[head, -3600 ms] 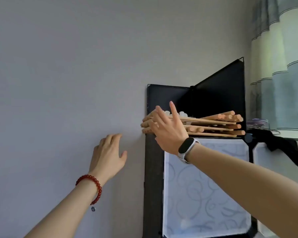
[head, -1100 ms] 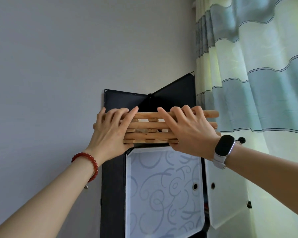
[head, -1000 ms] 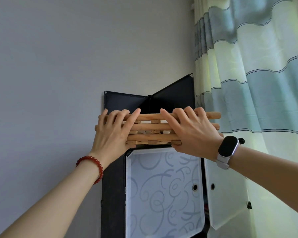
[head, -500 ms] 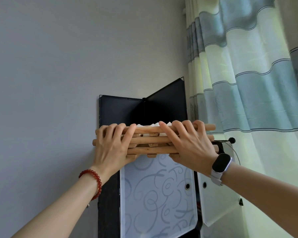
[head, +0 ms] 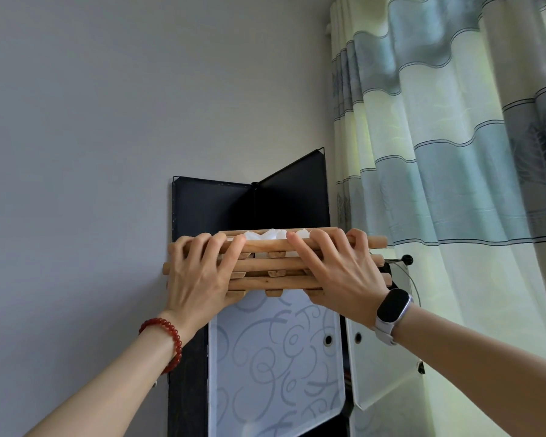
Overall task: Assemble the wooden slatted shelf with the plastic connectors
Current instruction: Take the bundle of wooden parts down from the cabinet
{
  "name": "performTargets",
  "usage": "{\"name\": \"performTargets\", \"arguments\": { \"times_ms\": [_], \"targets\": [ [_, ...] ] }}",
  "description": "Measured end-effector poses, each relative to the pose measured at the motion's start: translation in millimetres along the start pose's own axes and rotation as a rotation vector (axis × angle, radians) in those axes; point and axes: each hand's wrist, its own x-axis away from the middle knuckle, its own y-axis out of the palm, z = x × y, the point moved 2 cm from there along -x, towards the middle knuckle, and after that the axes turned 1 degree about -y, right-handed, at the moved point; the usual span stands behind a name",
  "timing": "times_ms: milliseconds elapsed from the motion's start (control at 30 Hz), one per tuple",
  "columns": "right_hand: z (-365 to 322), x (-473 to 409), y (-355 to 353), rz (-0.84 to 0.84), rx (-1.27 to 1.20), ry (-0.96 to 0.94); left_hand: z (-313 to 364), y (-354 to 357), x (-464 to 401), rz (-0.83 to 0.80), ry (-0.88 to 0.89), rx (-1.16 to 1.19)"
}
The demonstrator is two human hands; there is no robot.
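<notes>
A stack of wooden slatted panels (head: 273, 266), made of round rods on small cross blocks, is held up at the top of a black plastic cabinet (head: 249, 212). My left hand (head: 202, 272) grips its left end, fingers curled over the top rod and thumb under the stack. My right hand (head: 338, 269) grips the right end the same way. White plastic connectors (head: 271, 234) lie on top of the stack, only their upper parts showing behind the top rod.
Two black panels rise behind the stack against a grey wall (head: 108, 121). Below are white translucent doors with swirl patterns (head: 275, 357); the right door (head: 382, 357) hangs ajar. A striped curtain (head: 454, 152) hangs close on the right.
Both hands took hold of the wooden stack on the cabinet top. Over the last second the stack has come lower and nearer, in front of the door's upper edge, and the white connectors show on top.
</notes>
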Motion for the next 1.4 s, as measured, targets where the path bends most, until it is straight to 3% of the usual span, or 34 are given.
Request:
{"name": "performTargets", "arguments": {
  "times_ms": [500, 1000, 1300, 1400],
  "targets": [
    [28.7, 13.5, -95.8, 0.021, 0.034, 0.007, 23.0, -94.3, -31.9, 0.033, 0.013, -0.04],
    [85.3, 120.2, -322.5, -0.105, 0.193, 0.029, 146.6, -287.7, -47.4, 0.071, -0.009, 0.159],
    [81.5, 169.8, -453.5, -0.186, 0.465, 0.026, 197.5, -372.0, -46.0, 0.231, -0.005, 0.352],
    [75.5, 191.5, -504.3, -0.271, 0.553, 0.033, 220.5, -405.1, -41.0, 0.212, -0.003, 0.464]
  ]
}}
